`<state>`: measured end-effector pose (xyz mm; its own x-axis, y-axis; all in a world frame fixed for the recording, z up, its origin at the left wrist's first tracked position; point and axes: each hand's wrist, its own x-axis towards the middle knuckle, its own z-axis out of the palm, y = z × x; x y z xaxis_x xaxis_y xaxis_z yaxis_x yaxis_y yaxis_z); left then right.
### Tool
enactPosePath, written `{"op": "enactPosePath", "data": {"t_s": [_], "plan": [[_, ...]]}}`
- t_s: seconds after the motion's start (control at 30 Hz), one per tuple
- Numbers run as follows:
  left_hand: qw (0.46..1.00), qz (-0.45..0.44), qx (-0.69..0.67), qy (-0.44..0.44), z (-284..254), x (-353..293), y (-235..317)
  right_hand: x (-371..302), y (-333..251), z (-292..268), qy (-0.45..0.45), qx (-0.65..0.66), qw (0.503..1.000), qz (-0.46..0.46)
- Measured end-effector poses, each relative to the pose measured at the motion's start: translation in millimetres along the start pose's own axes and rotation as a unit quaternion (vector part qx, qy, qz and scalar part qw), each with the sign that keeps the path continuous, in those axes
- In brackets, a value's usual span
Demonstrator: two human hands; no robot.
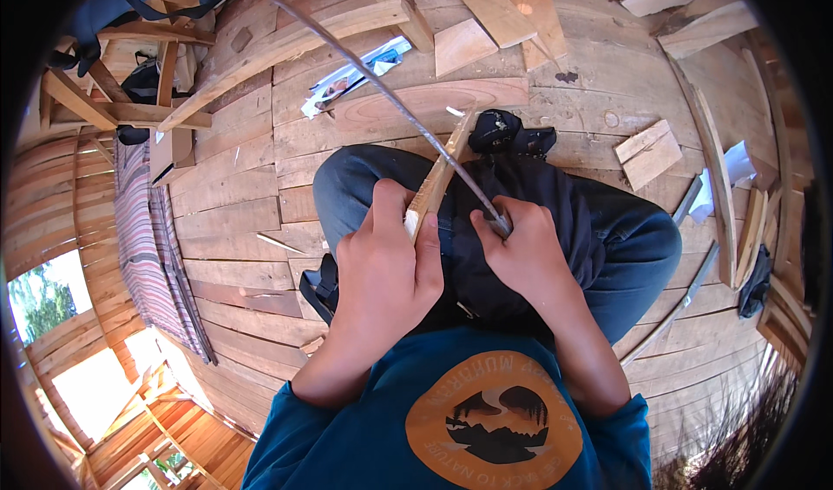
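wood strip (429,191), head view: above the trousers (638,238), pinched in the fingers of the left hand (382,256), crossed by one long rod (382,87), near end clasped in the curled fingers of the right hand (529,243); plank floor (234,273) beneath.

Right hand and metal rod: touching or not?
Touching. The head view shows the right hand gripping the near end of the metal rod, thumb and curled fingers around it.

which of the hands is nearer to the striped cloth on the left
Left. The left hand, gripping the wooden strip, is off to the right of the striped cloth; the right hand, holding the metal rod, is farther right.
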<state>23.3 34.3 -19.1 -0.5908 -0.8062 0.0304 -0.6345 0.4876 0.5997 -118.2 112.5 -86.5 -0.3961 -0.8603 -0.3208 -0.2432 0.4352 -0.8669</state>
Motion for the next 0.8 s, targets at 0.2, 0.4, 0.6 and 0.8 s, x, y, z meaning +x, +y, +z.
{"op": "enactPosePath", "data": {"t_s": [0.2, 0.4, 0.6, 0.8], "plan": [[1.0, 0.013, 0.0, -0.005, -0.6, -0.2, -0.1, -7.3, 13.1, -0.9, -0.025, 0.036, 0.997, 0.058], [1.0, -0.006, -0.007, -0.007, -3.6, 7.7, -1.6, -1.3, 7.6, -0.4, -0.006, 0.016, 1.0, -0.014], [0.999, 0.01, -0.022, -0.035, -3.9, 4.3, 1.3, -2.1, 16.8, -11.8, -0.034, 0.0, 0.997, 0.062], [0.998, 0.024, -0.021, -0.052, -8.2, 12.8, 2.3, 2.3, 19.7, -8.0, -0.02, 0.029, 0.999, 0.025]]}}
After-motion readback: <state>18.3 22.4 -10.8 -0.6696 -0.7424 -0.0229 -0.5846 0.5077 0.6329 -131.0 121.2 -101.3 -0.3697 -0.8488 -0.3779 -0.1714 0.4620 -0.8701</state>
